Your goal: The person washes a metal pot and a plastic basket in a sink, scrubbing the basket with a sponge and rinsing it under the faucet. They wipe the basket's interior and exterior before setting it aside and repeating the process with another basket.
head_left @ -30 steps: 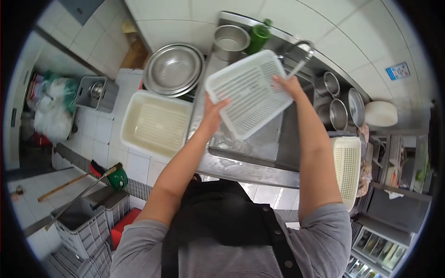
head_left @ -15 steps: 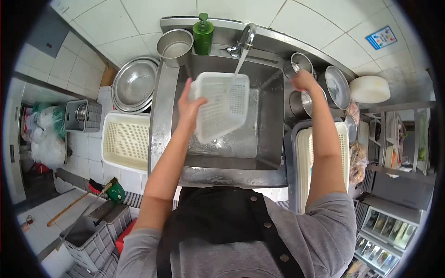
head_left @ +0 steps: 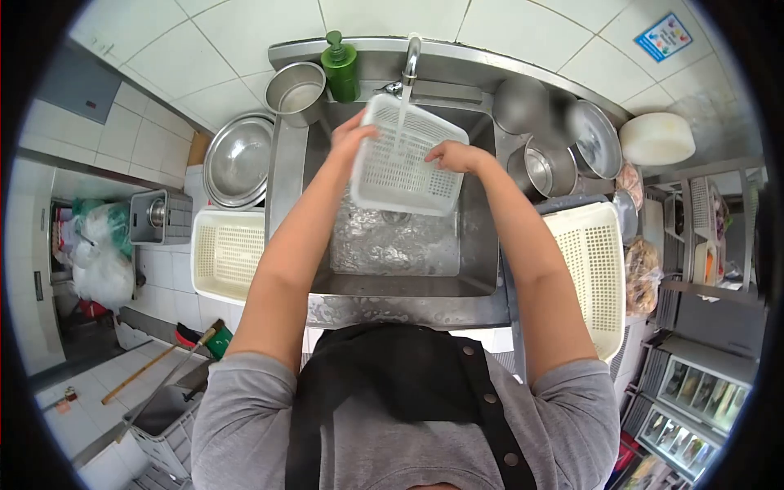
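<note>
A white perforated plastic basket [head_left: 408, 192] is tilted under the running tap, above the sink [head_left: 482, 282]. My left hand [head_left: 353, 139] grips its left rim, thumb over the edge. My right hand [head_left: 457, 157] is over the basket's right part, fingers bunched and pointing inward. Whether something small is in those fingers cannot be made out. Water from the tap [head_left: 413, 61] falls into the basket, and shallow water lies on the sink's bottom.
Left of the sink are a steel pot [head_left: 296, 94], a green pump bottle [head_left: 340, 69], stacked steel bowls [head_left: 237, 163] and a cream basket [head_left: 229, 253]. On the right stand steel pots [head_left: 543, 167], a round pan [head_left: 598, 140] and stacked cream baskets [head_left: 592, 278].
My right hand has come from the steel pots on the right to the basket. The basket has moved up and right under the tap, still in my left hand.
</note>
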Action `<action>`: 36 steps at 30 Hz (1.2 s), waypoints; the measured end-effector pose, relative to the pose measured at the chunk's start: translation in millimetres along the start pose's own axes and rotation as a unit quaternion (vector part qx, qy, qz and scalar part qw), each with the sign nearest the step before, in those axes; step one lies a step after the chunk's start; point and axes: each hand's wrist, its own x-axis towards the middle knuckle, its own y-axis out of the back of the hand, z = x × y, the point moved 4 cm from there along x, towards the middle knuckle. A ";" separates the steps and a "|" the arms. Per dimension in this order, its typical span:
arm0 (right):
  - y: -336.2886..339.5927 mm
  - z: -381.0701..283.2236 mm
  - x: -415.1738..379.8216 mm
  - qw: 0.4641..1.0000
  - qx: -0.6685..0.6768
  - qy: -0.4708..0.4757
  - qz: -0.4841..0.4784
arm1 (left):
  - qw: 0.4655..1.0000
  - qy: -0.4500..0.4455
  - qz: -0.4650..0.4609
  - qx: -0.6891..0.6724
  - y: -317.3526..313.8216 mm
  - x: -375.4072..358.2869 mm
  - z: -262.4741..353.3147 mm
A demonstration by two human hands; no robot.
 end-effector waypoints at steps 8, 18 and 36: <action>-54.3 -7.2 47.9 0.825 0.525 0.001 0.208 | 0.994 -0.077 0.080 -0.007 105.5 -98.8 29.0; -40.8 -48.7 106.6 0.938 0.319 -0.073 0.118 | 0.890 -0.313 0.133 0.305 69.7 -128.4 66.9; -88.4 -2.7 17.4 0.735 0.421 -0.036 0.531 | 0.833 -0.336 0.137 0.418 29.3 -136.4 58.0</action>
